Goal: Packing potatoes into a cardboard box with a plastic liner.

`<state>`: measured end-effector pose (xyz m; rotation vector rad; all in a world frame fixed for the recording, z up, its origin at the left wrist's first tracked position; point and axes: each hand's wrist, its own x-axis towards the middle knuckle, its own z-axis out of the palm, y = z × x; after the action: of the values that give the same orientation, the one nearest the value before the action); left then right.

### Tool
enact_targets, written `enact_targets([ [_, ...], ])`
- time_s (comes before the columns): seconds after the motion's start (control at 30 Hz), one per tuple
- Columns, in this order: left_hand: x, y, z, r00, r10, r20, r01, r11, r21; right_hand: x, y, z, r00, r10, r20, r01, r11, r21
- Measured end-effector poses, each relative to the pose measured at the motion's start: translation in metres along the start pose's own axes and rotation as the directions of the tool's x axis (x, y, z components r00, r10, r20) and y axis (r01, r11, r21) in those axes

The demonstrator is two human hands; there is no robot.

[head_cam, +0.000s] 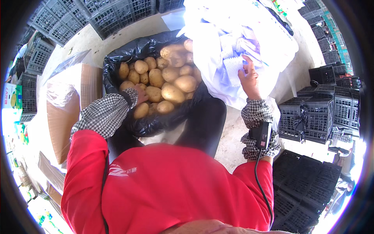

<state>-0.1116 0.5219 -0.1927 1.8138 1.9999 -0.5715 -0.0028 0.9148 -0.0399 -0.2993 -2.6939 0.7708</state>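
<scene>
A heap of potatoes fills a container lined with a black plastic bag in front of my knees. My left hand reaches into the near left side of the heap, touching potatoes. Its fingertips are partly hidden, so a grip is not visible. To the right, a large white plastic bag stands with its mouth open, full of white foam net sleeves. Over these sleeves is my right hand, fingers bent and thumb beside one sleeve; whether it pinches the sleeve is unclear.
A plastic-wrapped cardboard stack stands close on my left. Black plastic crates line the far side. More crates stand at the right, and others lie near my right elbow. Strong glare washes out the white bag's top.
</scene>
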Motion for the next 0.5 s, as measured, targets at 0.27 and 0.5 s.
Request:
enact_targets([
  [0.27, 0.007, 0.005, 0.027, 0.985, -0.023, -0.171, 0.026, 1.0, 0.015, -0.006, -0.046, 0.012, 0.98, -0.198, 0.022, 0.188, 0.957, 0.221],
  [0.5, -0.023, -0.002, -0.088, 0.896, -0.192, 0.401, 0.367, 0.828, -0.423, -0.019, -0.073, 0.028, 0.968, 0.045, 0.246, -0.194, 0.758, 0.623],
])
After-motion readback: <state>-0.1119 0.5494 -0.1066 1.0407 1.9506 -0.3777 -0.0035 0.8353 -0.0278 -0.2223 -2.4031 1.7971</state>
